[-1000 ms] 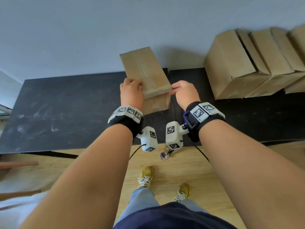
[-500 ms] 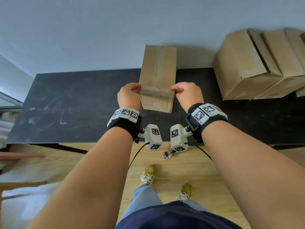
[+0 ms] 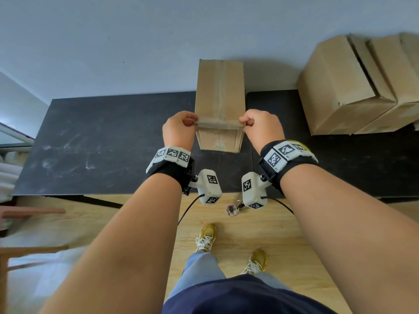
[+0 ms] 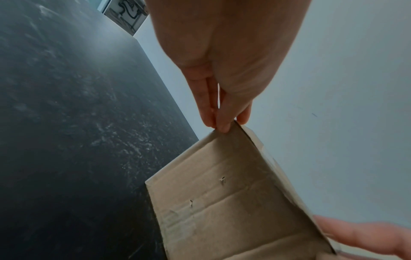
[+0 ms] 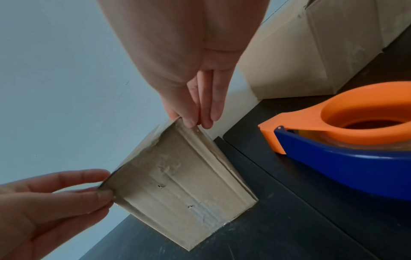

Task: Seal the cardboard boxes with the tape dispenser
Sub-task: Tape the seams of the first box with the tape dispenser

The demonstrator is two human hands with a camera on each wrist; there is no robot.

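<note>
A narrow brown cardboard box (image 3: 220, 94) stands on the black table (image 3: 102, 143) with tape along its top seam. My left hand (image 3: 192, 123) pinches its near left top corner and my right hand (image 3: 246, 123) pinches the near right one. The left wrist view shows my left hand's fingertips (image 4: 222, 125) on the box (image 4: 222, 211) edge. In the right wrist view my right hand (image 5: 195, 121) pinches the box (image 5: 177, 184), and an orange and blue tape dispenser (image 5: 344, 140) lies on the table to the right, held by no hand.
Other cardboard boxes (image 3: 340, 87) are stacked at the back right against the grey wall. A seam (image 3: 249, 155) divides two black tabletops just right of the held box. The wooden floor and my feet lie below the table's front edge.
The box has turned from a slant to square-on and stands taller. Both hands have shifted to pinch its near top corners.
</note>
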